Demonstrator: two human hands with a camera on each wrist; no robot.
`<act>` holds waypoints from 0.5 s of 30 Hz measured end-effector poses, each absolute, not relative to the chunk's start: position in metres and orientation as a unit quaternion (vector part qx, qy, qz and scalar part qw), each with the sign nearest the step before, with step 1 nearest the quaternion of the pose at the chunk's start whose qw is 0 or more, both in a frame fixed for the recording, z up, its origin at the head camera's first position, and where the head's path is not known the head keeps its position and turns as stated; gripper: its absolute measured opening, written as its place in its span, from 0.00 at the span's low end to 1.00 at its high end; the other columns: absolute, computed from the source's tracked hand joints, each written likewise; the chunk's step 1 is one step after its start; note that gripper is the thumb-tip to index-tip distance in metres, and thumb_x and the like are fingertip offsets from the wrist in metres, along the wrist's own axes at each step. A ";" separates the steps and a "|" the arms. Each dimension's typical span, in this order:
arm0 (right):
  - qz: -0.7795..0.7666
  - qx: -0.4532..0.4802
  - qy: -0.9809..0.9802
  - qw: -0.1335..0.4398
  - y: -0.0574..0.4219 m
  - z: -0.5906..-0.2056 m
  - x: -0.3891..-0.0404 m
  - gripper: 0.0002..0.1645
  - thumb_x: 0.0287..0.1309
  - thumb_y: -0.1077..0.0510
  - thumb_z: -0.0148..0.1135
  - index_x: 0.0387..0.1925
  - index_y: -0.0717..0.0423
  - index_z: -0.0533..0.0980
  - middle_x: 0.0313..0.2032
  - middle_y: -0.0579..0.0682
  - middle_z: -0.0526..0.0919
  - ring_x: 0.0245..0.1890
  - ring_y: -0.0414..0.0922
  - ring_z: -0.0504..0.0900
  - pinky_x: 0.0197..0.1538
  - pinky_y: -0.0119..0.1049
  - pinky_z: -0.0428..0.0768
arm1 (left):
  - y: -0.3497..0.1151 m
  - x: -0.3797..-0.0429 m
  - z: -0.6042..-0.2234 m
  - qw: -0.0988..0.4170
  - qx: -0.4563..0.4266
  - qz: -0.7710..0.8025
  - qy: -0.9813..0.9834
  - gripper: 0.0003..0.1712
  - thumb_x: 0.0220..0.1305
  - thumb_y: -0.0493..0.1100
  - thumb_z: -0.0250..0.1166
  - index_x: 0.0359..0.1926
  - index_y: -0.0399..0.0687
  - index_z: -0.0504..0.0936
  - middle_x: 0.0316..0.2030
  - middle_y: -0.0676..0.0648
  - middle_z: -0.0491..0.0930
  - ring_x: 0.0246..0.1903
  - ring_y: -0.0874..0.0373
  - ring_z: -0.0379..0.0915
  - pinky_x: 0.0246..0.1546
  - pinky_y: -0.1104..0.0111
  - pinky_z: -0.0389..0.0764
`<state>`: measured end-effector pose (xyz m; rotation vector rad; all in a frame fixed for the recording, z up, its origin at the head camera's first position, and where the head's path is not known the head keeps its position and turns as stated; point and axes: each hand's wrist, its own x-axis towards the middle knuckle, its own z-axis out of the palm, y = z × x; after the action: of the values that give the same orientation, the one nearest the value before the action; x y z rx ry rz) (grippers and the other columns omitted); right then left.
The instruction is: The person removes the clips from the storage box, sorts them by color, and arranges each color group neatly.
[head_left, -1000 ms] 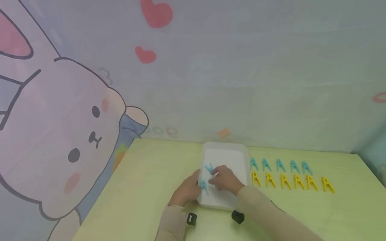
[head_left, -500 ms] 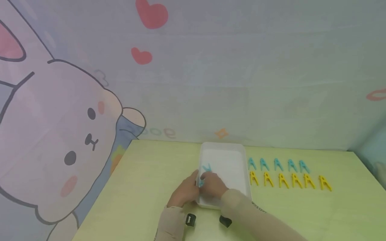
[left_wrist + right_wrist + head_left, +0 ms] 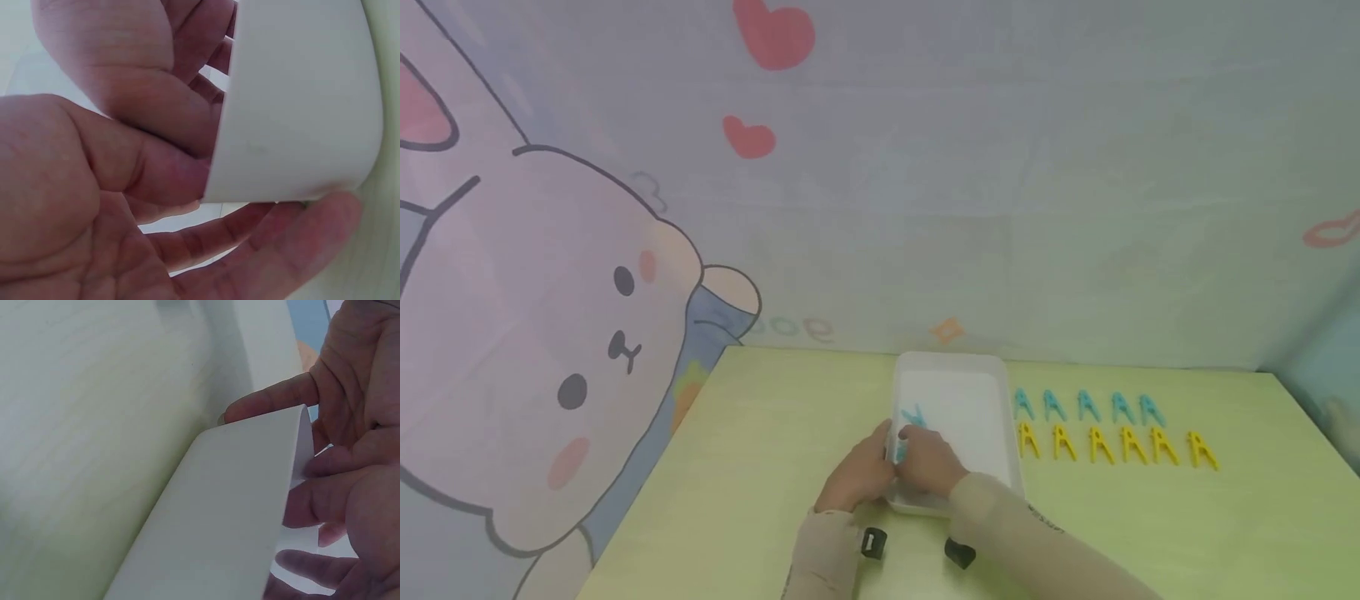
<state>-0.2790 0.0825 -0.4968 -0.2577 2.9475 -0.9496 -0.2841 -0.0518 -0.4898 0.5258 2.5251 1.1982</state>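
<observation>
A white rectangular tray (image 3: pixel 973 408) lies on the table, with blue clothespins inside along its left wall. My left hand (image 3: pixel 859 471) holds that left wall; in the left wrist view its thumb is at the rim and a fingertip (image 3: pixel 337 219) rests against the outer wall (image 3: pixel 300 106). My right hand (image 3: pixel 931 461) reaches into the tray, fingers curled at the near blue clothespin (image 3: pixel 901 451), pinching it next to the left hand. Another blue clothespin (image 3: pixel 913 416) lies just beyond, its legs pointing away. In both wrist views the tray wall hides the clothespins.
Right of the tray stands a row of several blue clothespins (image 3: pixel 1087 406), with a row of several yellow clothespins (image 3: pixel 1101 447) in front of it. The pale yellow-green table (image 3: pixel 775 467) ends at a printed backdrop (image 3: pixel 1075 208) with a cartoon rabbit.
My right hand has moved left and nearer, from between the two clothespins onto the near one, then stayed there. My left hand keeps its hold on the tray. The view has shifted slightly.
</observation>
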 end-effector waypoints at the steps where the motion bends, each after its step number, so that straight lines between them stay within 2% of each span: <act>1: -0.311 -0.078 0.947 0.025 0.084 -0.498 -0.280 0.22 0.46 0.60 0.57 0.44 0.68 0.72 0.34 0.57 0.78 0.29 0.47 0.75 0.35 0.41 0.76 | -0.051 -0.285 -0.491 0.145 0.187 0.414 0.879 0.30 0.61 0.35 0.48 0.66 0.45 0.56 0.48 0.38 0.73 0.32 0.51 0.72 0.20 0.63 0.73; 5: -0.342 -0.051 0.936 0.065 0.088 -0.497 -0.281 0.27 0.47 0.58 0.57 0.50 0.69 0.69 0.35 0.56 0.77 0.25 0.44 0.74 0.27 0.36 0.75 | -0.050 -0.287 -0.492 0.141 0.196 0.406 0.881 0.28 0.60 0.33 0.46 0.63 0.45 0.59 0.46 0.40 0.74 0.29 0.53 0.71 0.21 0.63 0.72; 7: -0.359 -0.045 0.929 0.077 0.090 -0.496 -0.280 0.27 0.47 0.59 0.56 0.50 0.68 0.69 0.34 0.54 0.76 0.23 0.43 0.73 0.25 0.34 0.73 | -0.050 -0.286 -0.490 0.139 0.200 0.405 0.882 0.28 0.58 0.31 0.45 0.62 0.45 0.60 0.44 0.40 0.74 0.29 0.53 0.71 0.21 0.63 0.72; 12: -0.414 -0.022 0.904 0.107 0.098 -0.493 -0.281 0.25 0.51 0.60 0.53 0.52 0.64 0.70 0.36 0.55 0.76 0.20 0.42 0.76 0.25 0.34 0.74 | -0.051 -0.284 -0.489 0.151 0.179 0.396 0.888 0.36 0.54 0.31 0.46 0.67 0.42 0.53 0.49 0.40 0.73 0.31 0.54 0.71 0.29 0.62 0.72; 15: -0.473 -0.003 0.874 0.109 0.107 -0.492 -0.285 0.25 0.52 0.60 0.53 0.54 0.62 0.70 0.37 0.58 0.77 0.22 0.44 0.78 0.24 0.36 0.77 | -0.051 -0.284 -0.490 0.160 0.167 0.398 0.887 0.38 0.56 0.32 0.46 0.69 0.43 0.49 0.49 0.40 0.73 0.32 0.55 0.72 0.32 0.61 0.73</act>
<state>-0.2849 0.1074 -0.4920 -0.0079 2.5705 -1.3909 -0.2836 -0.0510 -0.4897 0.4777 2.5351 1.1381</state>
